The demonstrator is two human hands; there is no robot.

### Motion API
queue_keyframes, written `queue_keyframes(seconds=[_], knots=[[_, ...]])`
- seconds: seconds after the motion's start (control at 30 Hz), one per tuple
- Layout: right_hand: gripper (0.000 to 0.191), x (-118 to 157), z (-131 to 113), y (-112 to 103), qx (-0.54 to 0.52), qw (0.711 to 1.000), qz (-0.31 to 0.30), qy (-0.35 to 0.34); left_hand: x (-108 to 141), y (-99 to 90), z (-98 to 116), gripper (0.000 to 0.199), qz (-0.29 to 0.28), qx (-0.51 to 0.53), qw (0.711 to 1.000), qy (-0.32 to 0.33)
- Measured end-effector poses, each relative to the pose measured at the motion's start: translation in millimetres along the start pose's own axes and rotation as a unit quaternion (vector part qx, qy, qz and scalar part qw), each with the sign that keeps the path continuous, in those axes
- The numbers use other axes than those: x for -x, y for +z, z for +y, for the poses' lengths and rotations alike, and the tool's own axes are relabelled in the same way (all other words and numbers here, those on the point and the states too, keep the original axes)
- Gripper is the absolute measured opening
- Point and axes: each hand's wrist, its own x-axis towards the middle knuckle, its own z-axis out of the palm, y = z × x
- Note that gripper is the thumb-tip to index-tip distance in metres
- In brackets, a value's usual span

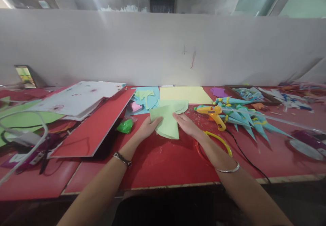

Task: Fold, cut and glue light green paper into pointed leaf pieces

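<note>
A light green piece of felt or paper [166, 122] with a curved lower edge hangs between my two hands above the red table. My left hand [150, 126] pinches its left edge, thumb on the near face. On the opposite side my right hand [185, 122] grips the right edge. Just behind it lie more pale green rounded pieces [181, 106]. To the right rests a yellow glue gun [212, 114], its black cord running toward the table's front edge. Beneath my right forearm is a roll or ring of yellow and red [221, 141].
Several blue cones [248, 117] with yellow trim lie right of the glue gun. Blue and green cut pieces [145, 97] and a yellow sheet [182, 94] lie at the back. Leftward are a tilted red board [102, 124], white printed sheets [84, 95] and a green packet [125, 126].
</note>
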Motion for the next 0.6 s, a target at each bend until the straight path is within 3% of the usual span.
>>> queue_keyframes(seconds=[0.6], knots=[[0.046,2.5,-3.7,-0.3,0.049,0.998,-0.028,0.017,0.7,-1.5,3.8,0.044,0.033,0.01,0.999,-0.001]])
